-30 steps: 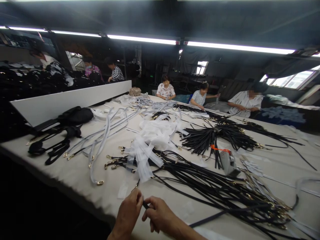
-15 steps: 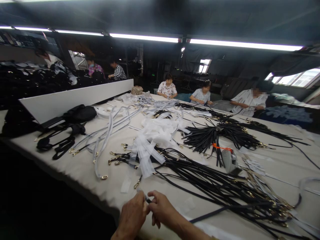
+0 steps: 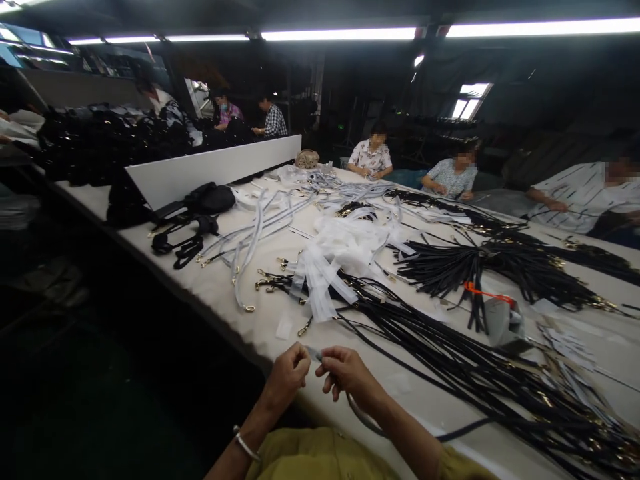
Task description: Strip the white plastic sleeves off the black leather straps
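Pinching a thin grey piece (image 3: 315, 354), the left hand (image 3: 289, 371) and the right hand (image 3: 350, 375) are close together at 6 o'clock. The left thumb and finger press tight on one end; the right ones nip the other. A gold clip (image 3: 303, 329) lies just past them. A dark strap (image 3: 465, 428) trails from near the right hand toward 4 o'clock, where lots of black straps (image 3: 425, 337) lie. White strips (image 3: 327, 267) are heaped in the middle. Farther off, a white board (image 3: 215, 163) stands at 10 o'clock and a person (image 3: 371, 159) is at 1 o'clock.
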{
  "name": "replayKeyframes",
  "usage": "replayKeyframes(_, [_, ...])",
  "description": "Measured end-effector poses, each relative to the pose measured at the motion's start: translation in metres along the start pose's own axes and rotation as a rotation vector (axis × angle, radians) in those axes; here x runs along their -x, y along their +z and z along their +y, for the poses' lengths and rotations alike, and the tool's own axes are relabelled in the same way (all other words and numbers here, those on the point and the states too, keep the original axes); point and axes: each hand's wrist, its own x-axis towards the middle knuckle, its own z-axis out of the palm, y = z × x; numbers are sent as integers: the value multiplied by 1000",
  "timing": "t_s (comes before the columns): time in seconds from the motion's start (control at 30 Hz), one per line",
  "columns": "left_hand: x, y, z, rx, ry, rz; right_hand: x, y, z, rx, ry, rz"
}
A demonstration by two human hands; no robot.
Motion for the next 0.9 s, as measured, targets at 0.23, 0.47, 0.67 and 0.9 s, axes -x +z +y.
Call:
replayKeyframes(0.23, [15,-7,6,-361,156,137,-3,20,3,176,-36,66])
replayKeyframes(0.47, [14,-11,2,-710,71,200,13,20,-7,264,-140,-291])
replayKeyframes(0.67, [16,-21,0,-756,8,185,16,9,10,272,19,-300])
replayKeyframes(0.9, [22,-16,-2,-731,2,161,10,13,-1,171,20,-89])
